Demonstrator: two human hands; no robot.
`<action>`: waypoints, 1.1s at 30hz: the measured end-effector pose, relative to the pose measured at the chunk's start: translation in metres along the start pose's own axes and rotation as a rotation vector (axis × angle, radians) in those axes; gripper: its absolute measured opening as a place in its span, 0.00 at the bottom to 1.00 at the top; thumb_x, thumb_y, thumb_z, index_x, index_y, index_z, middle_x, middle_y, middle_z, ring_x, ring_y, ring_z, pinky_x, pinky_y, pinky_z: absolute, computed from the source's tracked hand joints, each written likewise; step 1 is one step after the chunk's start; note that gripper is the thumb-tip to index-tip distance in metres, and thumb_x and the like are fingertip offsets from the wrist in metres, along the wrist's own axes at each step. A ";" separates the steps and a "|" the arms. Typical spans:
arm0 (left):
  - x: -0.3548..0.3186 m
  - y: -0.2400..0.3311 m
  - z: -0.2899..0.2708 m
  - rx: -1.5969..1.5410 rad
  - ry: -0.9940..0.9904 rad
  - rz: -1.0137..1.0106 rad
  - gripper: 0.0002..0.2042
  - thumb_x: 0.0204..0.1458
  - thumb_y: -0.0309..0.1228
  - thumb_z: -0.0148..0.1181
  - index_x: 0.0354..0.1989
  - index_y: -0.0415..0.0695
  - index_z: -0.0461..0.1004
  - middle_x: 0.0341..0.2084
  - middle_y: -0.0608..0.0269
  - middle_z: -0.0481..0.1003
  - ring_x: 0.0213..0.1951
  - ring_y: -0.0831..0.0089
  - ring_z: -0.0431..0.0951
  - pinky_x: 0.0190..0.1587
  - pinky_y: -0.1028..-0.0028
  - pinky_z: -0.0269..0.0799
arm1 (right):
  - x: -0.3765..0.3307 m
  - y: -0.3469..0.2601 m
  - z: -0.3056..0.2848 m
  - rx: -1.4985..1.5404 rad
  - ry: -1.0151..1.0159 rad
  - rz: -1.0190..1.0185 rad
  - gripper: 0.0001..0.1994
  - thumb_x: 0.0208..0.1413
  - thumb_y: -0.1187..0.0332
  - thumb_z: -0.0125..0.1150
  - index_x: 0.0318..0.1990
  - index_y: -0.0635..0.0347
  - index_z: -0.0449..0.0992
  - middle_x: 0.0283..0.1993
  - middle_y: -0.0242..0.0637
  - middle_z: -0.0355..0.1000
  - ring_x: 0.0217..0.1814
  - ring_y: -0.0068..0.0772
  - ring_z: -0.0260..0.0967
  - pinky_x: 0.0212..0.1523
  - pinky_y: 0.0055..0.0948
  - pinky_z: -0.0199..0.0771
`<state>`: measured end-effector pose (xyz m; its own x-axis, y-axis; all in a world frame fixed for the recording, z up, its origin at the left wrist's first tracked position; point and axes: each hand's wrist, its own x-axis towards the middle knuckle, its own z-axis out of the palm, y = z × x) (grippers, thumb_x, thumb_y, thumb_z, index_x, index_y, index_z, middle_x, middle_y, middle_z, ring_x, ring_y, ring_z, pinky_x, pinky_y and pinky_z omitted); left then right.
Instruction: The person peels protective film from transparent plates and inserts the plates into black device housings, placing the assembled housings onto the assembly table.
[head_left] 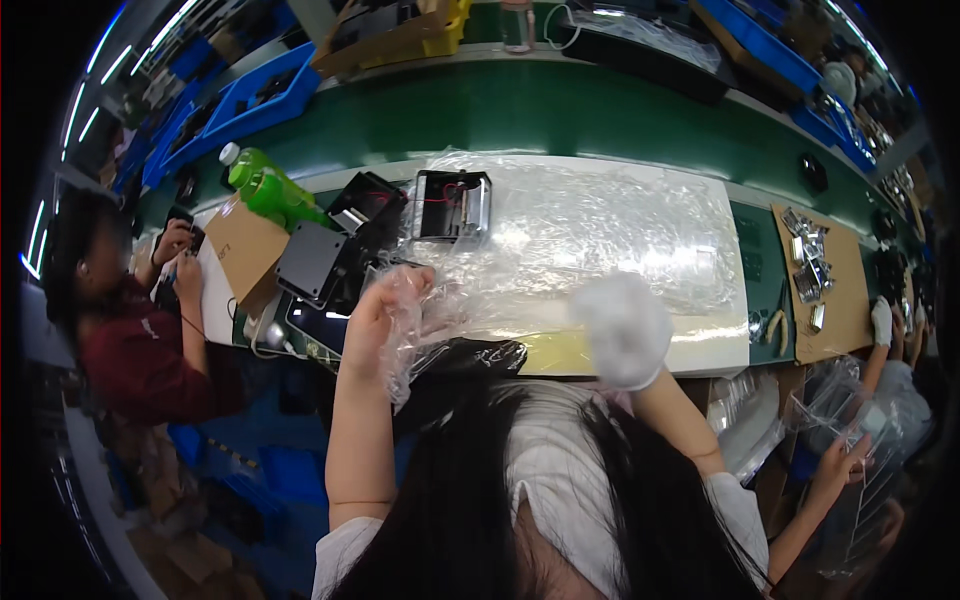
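Note:
My left hand [385,305] is bare and closed on a clear plastic bag [440,320] that hangs down over a dark object near my chest. My right hand [625,330] wears a white glove and is blurred; it sits at the bag's right side, and whether it grips the bag is unclear. Just beyond my hands a sheet of clear plastic film [600,230] covers the white worktop [710,350]. A black open-framed device with wires [452,205] stands at the film's far left corner.
Black housings [315,262] and a cardboard piece [245,245] lie left, by a green bottle [265,185]. A person in dark red [140,340] works at left, another person's hand [840,460] at right. Metal parts [810,260] sit on cardboard; blue bins [240,105] line the green belt.

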<state>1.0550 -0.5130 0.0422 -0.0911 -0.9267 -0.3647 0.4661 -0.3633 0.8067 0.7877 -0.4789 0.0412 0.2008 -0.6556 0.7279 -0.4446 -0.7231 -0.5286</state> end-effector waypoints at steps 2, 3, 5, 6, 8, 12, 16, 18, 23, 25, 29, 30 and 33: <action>0.004 -0.015 -0.027 -0.149 -0.242 0.022 0.13 0.52 0.33 0.45 0.36 0.36 0.71 0.58 0.39 0.65 0.62 0.47 0.63 0.58 0.42 0.63 | -0.002 0.020 0.004 0.092 0.279 0.445 0.10 0.57 0.69 0.56 0.45 0.59 0.77 0.36 0.38 0.74 0.33 0.30 0.68 0.37 0.23 0.70; 0.003 -0.020 -0.043 -0.219 -0.358 0.039 0.12 0.51 0.33 0.44 0.34 0.37 0.70 0.57 0.38 0.65 0.62 0.47 0.62 0.58 0.42 0.63 | 0.007 0.028 0.006 0.119 0.250 0.648 0.12 0.57 0.67 0.57 0.46 0.60 0.76 0.37 0.38 0.75 0.34 0.30 0.69 0.39 0.24 0.71; -0.001 -0.022 -0.050 -0.290 -0.496 0.037 0.11 0.50 0.32 0.43 0.31 0.37 0.69 0.57 0.37 0.65 0.63 0.46 0.62 0.58 0.41 0.62 | 0.022 0.038 0.001 0.096 0.139 0.922 0.17 0.57 0.63 0.59 0.50 0.63 0.74 0.40 0.40 0.75 0.39 0.32 0.71 0.44 0.26 0.71; -0.003 -0.024 -0.047 -0.320 -0.503 0.047 0.10 0.50 0.32 0.43 0.30 0.38 0.68 0.57 0.37 0.66 0.63 0.45 0.62 0.59 0.42 0.61 | 0.029 0.045 -0.002 0.068 0.050 0.979 0.20 0.57 0.61 0.60 0.53 0.63 0.72 0.43 0.41 0.76 0.43 0.33 0.72 0.47 0.28 0.72; -0.007 -0.027 -0.041 -0.379 -0.516 0.071 0.08 0.50 0.31 0.43 0.27 0.40 0.66 0.56 0.37 0.67 0.63 0.44 0.62 0.61 0.43 0.59 | 0.040 0.064 0.010 -0.085 0.061 0.775 0.23 0.55 0.59 0.62 0.56 0.62 0.71 0.45 0.41 0.76 0.46 0.35 0.73 0.48 0.30 0.72; -0.008 -0.041 -0.040 -0.367 -0.485 0.130 0.07 0.49 0.30 0.43 0.26 0.41 0.65 0.56 0.37 0.67 0.63 0.44 0.62 0.64 0.46 0.55 | 0.079 0.095 0.038 -0.519 -0.083 0.284 0.32 0.49 0.55 0.67 0.61 0.58 0.67 0.49 0.41 0.77 0.53 0.39 0.73 0.54 0.34 0.70; -0.002 -0.037 -0.039 -0.234 -0.471 0.204 0.06 0.48 0.30 0.43 0.27 0.42 0.65 0.56 0.36 0.67 0.63 0.44 0.62 0.66 0.49 0.52 | 0.103 0.115 0.043 -0.312 -0.408 0.663 0.33 0.45 0.58 0.71 0.60 0.57 0.70 0.50 0.40 0.76 0.49 0.35 0.73 0.52 0.30 0.71; -0.003 -0.033 -0.034 -0.061 -0.450 0.255 0.06 0.48 0.30 0.43 0.29 0.42 0.65 0.56 0.35 0.67 0.63 0.45 0.62 0.66 0.51 0.52 | 0.100 0.134 0.037 -0.203 -0.437 0.682 0.30 0.45 0.58 0.71 0.57 0.59 0.73 0.48 0.40 0.77 0.49 0.37 0.74 0.52 0.33 0.72; 0.006 -0.035 -0.022 -0.043 -0.558 0.295 0.10 0.47 0.31 0.44 0.36 0.40 0.65 0.52 0.37 0.69 0.60 0.49 0.65 0.66 0.53 0.52 | 0.096 0.145 0.047 -0.214 -0.441 0.552 0.23 0.45 0.60 0.72 0.48 0.60 0.78 0.43 0.35 0.78 0.44 0.32 0.73 0.47 0.28 0.73; 0.011 -0.033 -0.019 -0.065 -0.600 0.297 0.12 0.47 0.31 0.45 0.38 0.40 0.65 0.50 0.37 0.70 0.59 0.50 0.66 0.66 0.53 0.52 | 0.099 0.142 0.047 -0.236 -0.436 0.508 0.21 0.45 0.61 0.72 0.46 0.60 0.79 0.41 0.34 0.78 0.42 0.30 0.73 0.45 0.25 0.73; 0.022 -0.024 -0.009 0.040 -0.522 0.334 0.19 0.46 0.31 0.46 0.47 0.38 0.64 0.43 0.44 0.71 0.48 0.58 0.71 0.58 0.60 0.65 | 0.116 0.136 0.023 -0.053 -0.524 0.678 0.20 0.47 0.58 0.70 0.45 0.61 0.79 0.39 0.37 0.78 0.41 0.31 0.74 0.49 0.29 0.73; 0.026 -0.021 -0.009 0.039 -0.524 0.336 0.19 0.46 0.31 0.46 0.47 0.38 0.64 0.43 0.44 0.71 0.48 0.58 0.71 0.58 0.60 0.65 | 0.119 0.129 0.018 -0.055 -0.523 0.677 0.20 0.47 0.58 0.70 0.45 0.61 0.79 0.39 0.37 0.78 0.41 0.31 0.74 0.49 0.29 0.73; 0.039 -0.007 -0.022 -0.036 -0.615 0.307 0.20 0.47 0.34 0.52 0.48 0.38 0.65 0.37 0.52 0.71 0.39 0.68 0.72 0.48 0.72 0.67 | 0.118 0.095 0.004 0.330 -0.362 0.665 0.15 0.53 0.61 0.66 0.43 0.61 0.76 0.36 0.36 0.76 0.34 0.25 0.69 0.40 0.23 0.71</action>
<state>1.0678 -0.5446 0.0125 -0.4288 -0.8770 0.2167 0.5783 -0.0822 0.8117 0.7724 -0.6256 0.0752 0.2801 -0.9580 0.0614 -0.3019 -0.1486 -0.9417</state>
